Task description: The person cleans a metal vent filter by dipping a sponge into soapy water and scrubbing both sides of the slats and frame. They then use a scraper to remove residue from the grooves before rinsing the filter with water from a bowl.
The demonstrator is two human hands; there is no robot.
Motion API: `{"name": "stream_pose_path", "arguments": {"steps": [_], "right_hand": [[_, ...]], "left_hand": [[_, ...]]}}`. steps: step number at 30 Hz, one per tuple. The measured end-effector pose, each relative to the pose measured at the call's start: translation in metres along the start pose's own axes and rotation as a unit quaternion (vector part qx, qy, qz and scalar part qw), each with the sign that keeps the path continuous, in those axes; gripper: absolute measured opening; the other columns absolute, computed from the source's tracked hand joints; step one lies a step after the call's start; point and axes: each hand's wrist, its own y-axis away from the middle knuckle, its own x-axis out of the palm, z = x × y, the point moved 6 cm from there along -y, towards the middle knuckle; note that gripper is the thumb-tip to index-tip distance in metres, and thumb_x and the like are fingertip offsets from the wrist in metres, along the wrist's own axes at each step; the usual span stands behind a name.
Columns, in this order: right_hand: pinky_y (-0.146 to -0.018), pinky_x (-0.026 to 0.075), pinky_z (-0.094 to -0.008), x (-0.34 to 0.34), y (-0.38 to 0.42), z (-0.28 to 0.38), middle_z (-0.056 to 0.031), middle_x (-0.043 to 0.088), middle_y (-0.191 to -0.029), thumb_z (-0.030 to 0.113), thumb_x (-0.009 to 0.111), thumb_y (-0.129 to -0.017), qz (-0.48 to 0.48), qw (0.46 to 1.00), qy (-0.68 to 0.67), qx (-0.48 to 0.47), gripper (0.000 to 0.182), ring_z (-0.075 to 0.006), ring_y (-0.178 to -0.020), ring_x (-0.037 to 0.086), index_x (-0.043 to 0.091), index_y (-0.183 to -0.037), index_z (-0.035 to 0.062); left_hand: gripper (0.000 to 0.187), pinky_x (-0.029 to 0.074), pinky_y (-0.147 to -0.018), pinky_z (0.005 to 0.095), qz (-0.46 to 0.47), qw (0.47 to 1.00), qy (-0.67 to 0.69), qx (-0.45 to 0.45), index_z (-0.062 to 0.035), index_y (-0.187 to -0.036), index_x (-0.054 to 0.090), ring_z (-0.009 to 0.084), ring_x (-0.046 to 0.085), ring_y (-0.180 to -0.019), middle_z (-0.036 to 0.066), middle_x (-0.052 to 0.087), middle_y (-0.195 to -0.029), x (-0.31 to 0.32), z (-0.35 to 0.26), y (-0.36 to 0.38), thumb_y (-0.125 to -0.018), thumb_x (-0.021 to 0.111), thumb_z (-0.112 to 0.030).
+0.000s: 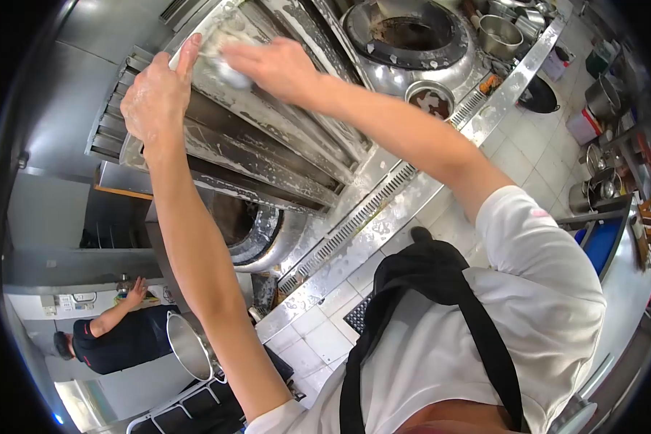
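Both arms reach up over a soapy, dirty metal grease-filter panel [260, 137] with long slats, resting across the stove. My left hand [155, 94] grips the panel's upper left edge, its thumb raised and suds on its skin. My right hand [275, 69] presses a blurred pale scrubbing pad [231, 65] onto the soapy top end of the panel. White foam covers the metal around the pad. The fingertips of my right hand are partly smeared by motion.
Wok burners stand on both sides, one [405, 32] at upper right and one [242, 224] below. A pot of brown liquid [430, 98] sits beside the drain grate [347, 228]. Another person [126, 336] in black is at lower left, near a large metal pot [188, 346].
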Motion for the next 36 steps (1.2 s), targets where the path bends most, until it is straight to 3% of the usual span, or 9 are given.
{"name": "stream_pose_path", "arguments": {"steps": [6,11,18,22,29,30,31,34,36], "right_hand": [[-0.071,0.056,-0.0415,0.037,0.145,0.002,-0.0103,0.069,-0.112,0.024,0.056,-0.094,0.324,0.935,-0.056,0.134,0.036,-0.0229,-0.079,0.071,0.058,-0.13,0.0195],[-0.055,0.054,-0.0415,-0.014,-0.027,0.0,-0.0048,0.065,-0.068,0.017,0.059,-0.087,0.09,0.996,0.013,-0.02,0.028,-0.0278,-0.064,0.07,0.056,-0.114,0.0157],[-0.046,0.054,-0.0325,0.027,0.193,0.01,-0.0079,0.062,-0.129,0.01,0.06,-0.084,0.354,0.934,0.026,-0.047,0.041,-0.0177,-0.056,0.066,0.063,-0.124,0.0048],[-0.064,0.061,-0.0395,0.098,0.396,0.01,-0.0129,0.069,-0.111,0.002,0.061,-0.082,0.61,0.784,-0.043,0.107,0.024,-0.0294,-0.076,0.073,0.071,-0.104,0.0029],[-0.09,0.054,-0.0377,0.07,0.375,-0.017,-0.0181,0.067,-0.119,-0.011,0.06,-0.078,0.414,0.801,-0.297,0.313,0.034,-0.0293,-0.11,0.065,0.068,-0.11,-0.0006],[-0.092,0.052,-0.0367,0.055,0.366,-0.023,-0.0167,0.066,-0.12,-0.013,0.058,-0.079,0.247,0.694,-0.543,0.404,0.039,-0.0266,-0.11,0.065,0.066,-0.116,-0.0021],[-0.095,0.051,-0.0376,0.014,0.326,-0.022,-0.0156,0.066,-0.121,-0.008,0.056,-0.085,0.215,0.868,-0.36,0.266,0.037,-0.0246,-0.109,0.064,0.065,-0.12,-0.0023],[-0.104,0.044,-0.0359,-0.029,0.336,0.006,-0.0154,0.062,-0.125,-0.001,0.058,-0.089,0.333,0.678,-0.408,0.513,0.032,-0.0264,-0.12,0.059,0.064,-0.121,0.0009],[-0.096,0.047,-0.0346,-0.031,0.371,0.074,-0.0132,0.061,-0.119,-0.004,0.055,-0.085,0.34,0.718,-0.477,0.375,0.037,-0.0246,-0.108,0.06,0.063,-0.121,0.0002]], "left_hand": [[0.085,0.052,-0.088,0.0479,-0.006,1.0,-0.024,-0.015,-0.0103,-0.109,0.072,0.0384,0.068,-0.101,0.019,0.073,-0.106,0.004,0.008,0.001,-0.091,0.03,-0.082],[0.085,0.052,-0.089,0.047,0.001,0.999,-0.028,-0.02,-0.0116,-0.111,0.073,0.0373,0.068,-0.104,0.016,0.073,-0.107,0.0,0.0,0.007,-0.089,0.033,-0.083],[0.083,0.047,-0.099,0.0469,0.027,0.999,0.008,-0.039,-0.0219,-0.135,0.063,0.0394,0.062,-0.116,0.015,0.067,-0.127,0.022,0.013,-0.007,-0.085,0.039,-0.083],[0.082,0.05,-0.059,0.051,-0.157,0.986,0.043,0.041,0.0024,-0.08,0.069,0.0396,0.066,-0.068,0.022,0.07,-0.079,0.003,-0.006,0.005,-0.089,0.049,-0.077],[0.042,0.048,-0.098,0.0453,-0.074,0.992,0.008,0.099,-0.0061,-0.114,0.068,0.0385,0.065,-0.107,0.021,0.068,-0.115,-0.02,-0.027,0.043,-0.099,0.053,-0.043],[0.04,0.048,-0.098,0.045,-0.046,0.992,0.034,0.108,-0.0081,-0.117,0.067,0.0376,0.065,-0.107,0.021,0.067,-0.119,-0.031,-0.016,0.054,-0.1,0.051,-0.041],[0.039,0.051,-0.095,0.0445,-0.009,0.994,0.047,0.097,-0.0079,-0.117,0.066,0.0357,0.066,-0.105,0.021,0.066,-0.118,-0.047,-0.002,0.066,-0.1,0.052,-0.039],[0.036,0.057,-0.08,0.0415,0.119,0.981,-0.085,0.126,-0.0088,-0.111,0.066,0.0282,0.068,-0.099,0.021,0.067,-0.109,-0.058,0.015,0.076,-0.099,0.054,-0.041],[0.034,0.059,-0.072,0.0393,0.105,0.987,-0.088,0.079,-0.0124,-0.103,0.068,0.025,0.07,-0.093,0.021,0.07,-0.1,-0.075,0.017,0.085,-0.097,0.056,-0.044]]}}
